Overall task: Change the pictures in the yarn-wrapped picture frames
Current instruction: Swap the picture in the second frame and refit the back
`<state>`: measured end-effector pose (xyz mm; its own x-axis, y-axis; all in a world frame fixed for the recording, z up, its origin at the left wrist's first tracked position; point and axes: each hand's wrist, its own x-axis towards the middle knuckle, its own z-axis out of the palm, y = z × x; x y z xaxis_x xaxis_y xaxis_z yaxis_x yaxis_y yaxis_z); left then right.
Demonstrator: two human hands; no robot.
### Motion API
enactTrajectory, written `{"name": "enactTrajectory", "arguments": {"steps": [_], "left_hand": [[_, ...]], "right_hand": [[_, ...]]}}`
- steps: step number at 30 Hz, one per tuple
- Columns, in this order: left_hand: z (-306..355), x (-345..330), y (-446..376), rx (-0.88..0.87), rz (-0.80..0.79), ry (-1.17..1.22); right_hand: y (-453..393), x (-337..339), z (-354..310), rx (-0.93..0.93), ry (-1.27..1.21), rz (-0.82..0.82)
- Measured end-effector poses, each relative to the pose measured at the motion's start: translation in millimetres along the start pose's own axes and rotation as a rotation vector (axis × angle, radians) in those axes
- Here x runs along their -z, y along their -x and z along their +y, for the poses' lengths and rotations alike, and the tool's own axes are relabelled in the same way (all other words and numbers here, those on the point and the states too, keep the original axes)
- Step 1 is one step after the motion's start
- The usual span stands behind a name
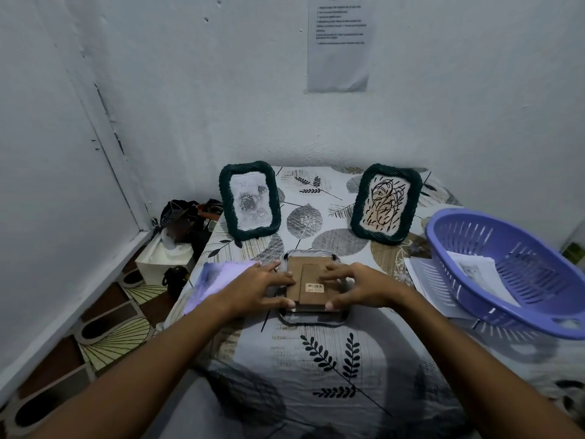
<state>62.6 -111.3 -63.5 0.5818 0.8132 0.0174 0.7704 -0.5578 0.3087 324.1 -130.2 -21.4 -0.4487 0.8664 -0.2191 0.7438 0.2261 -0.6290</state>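
A yarn-wrapped frame lies face down in the middle of the table, its brown backing board facing up. My left hand and my right hand press on the board's left and right edges, thumbs at its near corners. Two dark green yarn-wrapped frames stand upright at the back: the left one shows a grey rose picture, the right one a black scribble drawing. A loose purple-white picture lies left of my left hand.
A purple slotted basket holding a printed sheet sits at the right, over more papers. The table wears a leaf-patterned cloth. Walls close in behind and left. Bags and a white box sit on the floor at left.
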Motion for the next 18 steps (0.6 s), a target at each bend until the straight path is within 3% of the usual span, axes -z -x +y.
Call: {"name": "enactTrajectory", "arguments": {"steps": [18], "left_hand": [[3,-11,5,-0.011,-0.019,-0.13]], "right_hand": [[-3,-18,4,-0.01,0.089,-0.025]]}}
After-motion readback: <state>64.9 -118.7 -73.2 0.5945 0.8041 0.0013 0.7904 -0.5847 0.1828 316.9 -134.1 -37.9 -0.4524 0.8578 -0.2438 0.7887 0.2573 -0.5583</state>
